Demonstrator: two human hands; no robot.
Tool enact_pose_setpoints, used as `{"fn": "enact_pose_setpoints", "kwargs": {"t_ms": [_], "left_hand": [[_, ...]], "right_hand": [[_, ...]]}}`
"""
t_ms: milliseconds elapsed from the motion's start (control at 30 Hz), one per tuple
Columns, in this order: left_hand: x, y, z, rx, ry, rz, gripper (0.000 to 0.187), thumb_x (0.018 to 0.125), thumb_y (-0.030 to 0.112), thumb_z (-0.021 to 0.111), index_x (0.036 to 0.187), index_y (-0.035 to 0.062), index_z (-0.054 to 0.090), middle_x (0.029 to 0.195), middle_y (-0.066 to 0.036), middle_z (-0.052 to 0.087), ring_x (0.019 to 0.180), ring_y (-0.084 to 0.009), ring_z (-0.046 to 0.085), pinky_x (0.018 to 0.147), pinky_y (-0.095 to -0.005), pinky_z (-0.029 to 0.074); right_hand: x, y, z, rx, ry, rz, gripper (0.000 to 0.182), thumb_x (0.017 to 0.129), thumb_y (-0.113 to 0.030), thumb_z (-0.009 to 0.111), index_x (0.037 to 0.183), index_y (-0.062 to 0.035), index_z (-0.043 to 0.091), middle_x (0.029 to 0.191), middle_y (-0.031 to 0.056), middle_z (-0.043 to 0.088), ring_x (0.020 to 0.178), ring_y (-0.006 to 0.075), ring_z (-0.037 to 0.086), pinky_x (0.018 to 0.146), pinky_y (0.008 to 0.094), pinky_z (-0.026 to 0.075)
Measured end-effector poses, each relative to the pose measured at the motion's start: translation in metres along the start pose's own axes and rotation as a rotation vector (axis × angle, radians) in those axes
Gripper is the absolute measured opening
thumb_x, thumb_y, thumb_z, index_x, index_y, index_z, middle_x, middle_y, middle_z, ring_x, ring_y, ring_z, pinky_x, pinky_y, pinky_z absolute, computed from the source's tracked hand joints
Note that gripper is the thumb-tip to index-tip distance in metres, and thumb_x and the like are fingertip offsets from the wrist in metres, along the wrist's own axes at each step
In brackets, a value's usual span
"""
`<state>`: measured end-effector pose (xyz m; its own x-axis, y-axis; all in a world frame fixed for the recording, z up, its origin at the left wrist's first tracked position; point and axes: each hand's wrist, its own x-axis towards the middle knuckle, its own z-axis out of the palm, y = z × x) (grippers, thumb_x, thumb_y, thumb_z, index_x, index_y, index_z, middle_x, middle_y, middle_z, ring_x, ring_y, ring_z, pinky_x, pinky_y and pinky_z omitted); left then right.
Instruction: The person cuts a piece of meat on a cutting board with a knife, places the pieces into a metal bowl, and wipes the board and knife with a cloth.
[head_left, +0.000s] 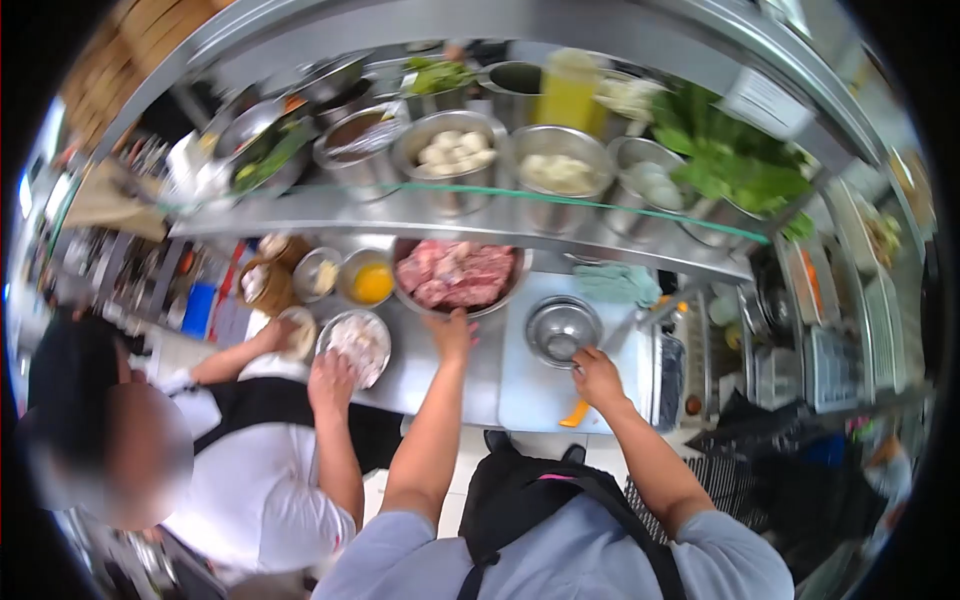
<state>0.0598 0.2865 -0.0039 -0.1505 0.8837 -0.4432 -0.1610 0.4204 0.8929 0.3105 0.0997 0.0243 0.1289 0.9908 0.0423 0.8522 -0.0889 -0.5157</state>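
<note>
My left hand [450,335] is at the front rim of a large metal bowl [527,272] heaped with raw red meat [462,275]; its fingers are partly hidden at the rim. At the right, my right hand [597,375] has its fingers closed on the near edge of a small empty metal bowl [563,332]. That bowl sits on a white cutting board [520,385]. An orange-handled tool [574,413] lies on the board just below my right hand. A green cloth [615,284] lies at the board's back right.
A co-worker [250,460] at the left has a hand in a bowl of pale food [368,345]. Behind it stand a bowl of yellow liquid [371,283] and a small bowl [318,275]. A metal shelf [480,222] with several containers spans above the counter.
</note>
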Motion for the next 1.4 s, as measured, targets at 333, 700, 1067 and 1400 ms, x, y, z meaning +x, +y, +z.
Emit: {"fn": "enact_pose_setpoints", "kwargs": {"t_ms": [333, 700, 1067, 1400], "left_hand": [[-0.002, 0.003, -0.003, 0.054, -0.057, -0.039, 0.095, 0.100, 0.025, 0.061, 0.162, 0.0170, -0.010, 0.137, -0.022, 0.056, 0.084, -0.0281, 0.074, 0.057, -0.0390, 0.059], [-0.096, -0.097, -0.045, 0.296, -0.018, 0.094, 0.063, 0.102, 0.027, 0.060, 0.156, 0.0097, 0.032, 0.102, -0.017, 0.071, 0.074, -0.0223, 0.074, 0.055, -0.0323, 0.055], [-0.257, -0.131, 0.047, 0.897, -0.375, 0.888, 0.020, 0.088, 0.012, 0.073, 0.107, 0.0060, 0.072, 0.103, -0.016, 0.071, 0.095, -0.0341, 0.069, 0.082, -0.0438, 0.055], [-0.254, -0.124, 0.099, 1.354, -0.450, 0.584, 0.073, 0.081, 0.019, 0.077, 0.143, 0.0109, 0.039, 0.112, -0.026, 0.062, 0.106, -0.0471, 0.063, 0.090, -0.0559, 0.053]], "right_hand": [[-0.015, 0.011, -0.008, -0.044, -0.101, -0.069, 0.036, 0.081, -0.005, 0.073, 0.117, -0.0076, 0.070, 0.131, 0.0156, 0.059, 0.110, 0.0373, 0.065, 0.095, 0.0448, 0.054], [-0.071, 0.040, -0.064, 0.185, -0.056, -0.035, 0.051, 0.085, -0.007, 0.072, 0.134, -0.0129, 0.063, 0.148, 0.0184, 0.049, 0.102, 0.0376, 0.069, 0.084, 0.0416, 0.060], [-0.146, 0.169, -0.087, 0.305, 0.069, 0.160, 0.030, 0.086, -0.006, 0.072, 0.115, -0.0052, 0.070, 0.108, 0.0147, 0.066, 0.076, 0.0257, 0.066, 0.072, 0.0363, 0.055], [-0.143, 0.156, -0.093, 0.398, 0.055, 0.147, 0.024, 0.086, -0.008, 0.071, 0.110, -0.0066, 0.072, 0.104, 0.0155, 0.067, 0.081, 0.0295, 0.067, 0.076, 0.0394, 0.055]]}}
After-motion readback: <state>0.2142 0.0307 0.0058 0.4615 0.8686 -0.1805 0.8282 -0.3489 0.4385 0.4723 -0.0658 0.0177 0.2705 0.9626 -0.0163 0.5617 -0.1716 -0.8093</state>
